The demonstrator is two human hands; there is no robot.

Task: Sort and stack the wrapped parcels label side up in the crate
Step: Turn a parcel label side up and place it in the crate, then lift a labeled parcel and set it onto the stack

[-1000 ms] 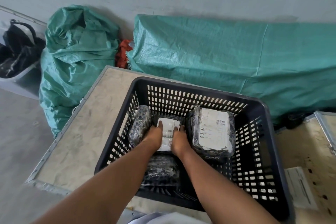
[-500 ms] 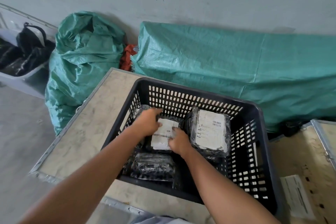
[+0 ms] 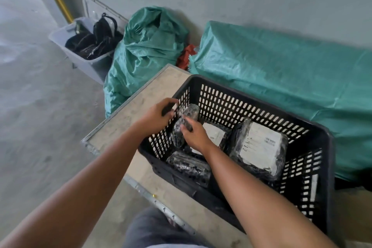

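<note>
We are looking down at a black crate (image 3: 259, 94) sitting on a worn board (image 3: 141, 104) in the middle of the frame. Our left hand (image 3: 156, 116) is curling over the crate's left rim, fingers closed around the top edge of the slotted wall. Our right hand (image 3: 194, 134) is reaching inside, its fingers pinching the dark parcel (image 3: 184, 125) that is leaning against that left wall; the two hands are sitting near each other but are not touching.

That dark parcel is standing tilted, its long axis running from lower left to upper right of the frame, with its upper end pointing toward the crate's far corner. We cannot tell where its label is facing.

Just right of our right hand, a second parcel (image 3: 215, 134) is lying flat with its white label up, partly hidden by the wrist. Further right, a large parcel (image 3: 259, 147) is lying label up, its long axis running toward the lower right. A fourth parcel (image 3: 189, 166), showing only dark wrap, is lying along the near wall at lower centre.

Behind the crate, in the upper half of the frame, green sacks (image 3: 147, 46) are lying against the wall, and a grey tub (image 3: 80, 60) of black bags is sitting at upper left.
</note>
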